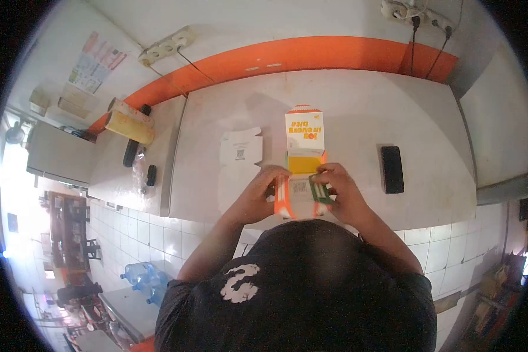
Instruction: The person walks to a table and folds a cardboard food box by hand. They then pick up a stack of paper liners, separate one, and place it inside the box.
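Note:
A printed cardboard box [304,132] lies on the table in front of me, its white lid panel with orange and yellow lettering laid out away from me. Its near part has raised side walls, orange on the left and green on the right, with a QR code on the panel between them. My left hand [263,192] grips the orange side wall, fingers curled at its edge. On the opposite side, my right hand [341,192] pinches the green wall between thumb and fingers. Left of the box lies a flat white carton blank [239,154] with another QR code.
A black phone [392,170] lies to the right on the white table [346,105]. On the left side table are rolls of film [130,121] and a crumpled clear plastic bag [138,173]. Power strips [169,45] hang on the wall. Blue water bottles [145,279] stand lower left.

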A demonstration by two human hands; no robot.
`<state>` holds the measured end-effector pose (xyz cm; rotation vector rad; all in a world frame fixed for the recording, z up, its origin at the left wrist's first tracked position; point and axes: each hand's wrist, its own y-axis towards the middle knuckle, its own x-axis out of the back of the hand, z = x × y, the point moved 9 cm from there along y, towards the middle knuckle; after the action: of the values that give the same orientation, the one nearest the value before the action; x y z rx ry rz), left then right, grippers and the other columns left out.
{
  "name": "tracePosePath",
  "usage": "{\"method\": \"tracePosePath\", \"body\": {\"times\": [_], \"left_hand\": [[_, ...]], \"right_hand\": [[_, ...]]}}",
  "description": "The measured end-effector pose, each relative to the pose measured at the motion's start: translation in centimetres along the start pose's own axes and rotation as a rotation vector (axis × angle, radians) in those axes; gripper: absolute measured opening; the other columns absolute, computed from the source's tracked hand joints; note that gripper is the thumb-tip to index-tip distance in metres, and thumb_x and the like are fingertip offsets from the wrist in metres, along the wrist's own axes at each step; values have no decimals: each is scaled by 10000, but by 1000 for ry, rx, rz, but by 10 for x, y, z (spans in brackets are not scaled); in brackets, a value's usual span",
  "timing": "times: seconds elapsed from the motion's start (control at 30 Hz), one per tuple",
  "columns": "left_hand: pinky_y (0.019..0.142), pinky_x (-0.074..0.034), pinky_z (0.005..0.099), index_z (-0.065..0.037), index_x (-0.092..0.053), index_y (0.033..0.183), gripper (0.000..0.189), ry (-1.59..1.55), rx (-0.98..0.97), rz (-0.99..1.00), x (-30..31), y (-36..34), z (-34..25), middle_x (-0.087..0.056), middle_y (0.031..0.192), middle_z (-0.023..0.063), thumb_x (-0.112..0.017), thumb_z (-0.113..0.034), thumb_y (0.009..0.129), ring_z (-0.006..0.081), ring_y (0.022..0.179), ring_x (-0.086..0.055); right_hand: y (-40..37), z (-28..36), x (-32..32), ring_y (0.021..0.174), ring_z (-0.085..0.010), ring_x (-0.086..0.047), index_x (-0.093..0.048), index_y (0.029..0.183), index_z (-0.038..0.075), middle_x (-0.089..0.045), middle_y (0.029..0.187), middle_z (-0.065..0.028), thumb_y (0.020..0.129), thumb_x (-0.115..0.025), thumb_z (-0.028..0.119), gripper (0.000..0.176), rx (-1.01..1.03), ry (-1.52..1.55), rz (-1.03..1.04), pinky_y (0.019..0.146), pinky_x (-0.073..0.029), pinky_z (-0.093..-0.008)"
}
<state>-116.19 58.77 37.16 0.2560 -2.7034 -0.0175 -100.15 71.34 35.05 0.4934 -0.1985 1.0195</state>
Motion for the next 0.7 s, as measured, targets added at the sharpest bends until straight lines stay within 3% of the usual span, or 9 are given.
{"method": "tracePosePath", "body": {"times": [0.07, 0.1, 0.2, 0.23, 0.33, 0.4, 0.5, 0.6, 0.7], "left_hand": [[1051, -513, 396, -4, -595, 1363, 486, 344, -66, -33, -1, 21, -7, -626, 1299, 182, -772, -111, 923, 298, 1238, -622], [1080, -501, 433, -7, -594, 1365, 528, 322, -43, -76, 0, 30, 11, -618, 1329, 202, -793, -131, 891, 367, 1263, -607], [1083, -490, 474, -15, -569, 1400, 575, 86, 110, -254, 0, 61, 55, -622, 1339, 223, -787, -131, 881, 410, 1264, -597], [1054, -499, 496, -4, -537, 1424, 583, 187, 204, -212, -3, 72, 44, -635, 1334, 237, -763, -175, 915, 426, 1242, -607], [1027, -516, 499, 10, -457, 1506, 665, 525, 82, -306, -4, 90, 77, -645, 1326, 245, -736, -216, 946, 432, 1206, -626], [1029, -511, 508, 25, -398, 1549, 710, 342, 274, -347, -6, 91, 138, -640, 1319, 264, -704, -249, 970, 443, 1206, -624], [1030, -506, 519, 42, -297, 1603, 777, 397, 395, -310, -15, 92, 151, -634, 1300, 295, -662, -283, 999, 454, 1204, -624], [1033, -503, 526, 54, -256, 1612, 779, 466, 354, -274, -20, 96, 155, -629, 1298, 306, -623, -300, 1023, 452, 1209, -625], [1038, -502, 534, 56, -251, 1606, 775, 433, 390, -257, -22, 91, 153, -622, 1324, 284, -626, -290, 1023, 445, 1214, -627]], "right_hand": [[10, -17, 8, 1191, -351, -619, -626, 1255, 29, -582, 1254, -157, 824, -829, 28, 476, -158, 20, -79, 994, -551, -474], [14, -22, 12, 1156, -327, -640, -620, 1249, 4, -600, 1236, -166, 866, -781, 44, 418, -311, 100, -108, 926, -573, -454], [37, -32, 17, 1140, -328, -646, -596, 1283, -12, -612, 1228, -203, 897, -758, 91, 430, -58, -351, -161, 935, -566, -442], [43, -49, 18, 1144, -341, -642, -586, 1306, -9, -614, 1230, -214, 901, -757, 101, 452, -156, -357, -139, 951, -556, -448], [52, -95, 9, 1180, -381, -618, -560, 1369, 4, -611, 1253, -242, 909, -755, 123, 513, -403, -285, -118, 1005, -519, -483], [54, -125, -1, 1235, -409, -583, -545, 1404, 18, -596, 1295, -253, 909, -754, 124, 548, -501, -124, -167, 1051, -483, -531], [66, -100, -3, 1316, -398, -549, -547, 1424, 19, -554, 1416, -232, 908, -766, 151, 576, -346, -652, -97, 1068, -472, -558], [95, -67, -21, 1420, -374, -484, -575, 1417, 81, -502, 1511, -202, 919, -764, 228, 552, -50, -747, -84, 1109, -453, -558], [125, -77, -47, 1519, -344, -395, -567, 1481, 176, -461, 1588, -164, 1008, -644, 424, 540, -21, -880, 63, 1143, -444, -567]]}}
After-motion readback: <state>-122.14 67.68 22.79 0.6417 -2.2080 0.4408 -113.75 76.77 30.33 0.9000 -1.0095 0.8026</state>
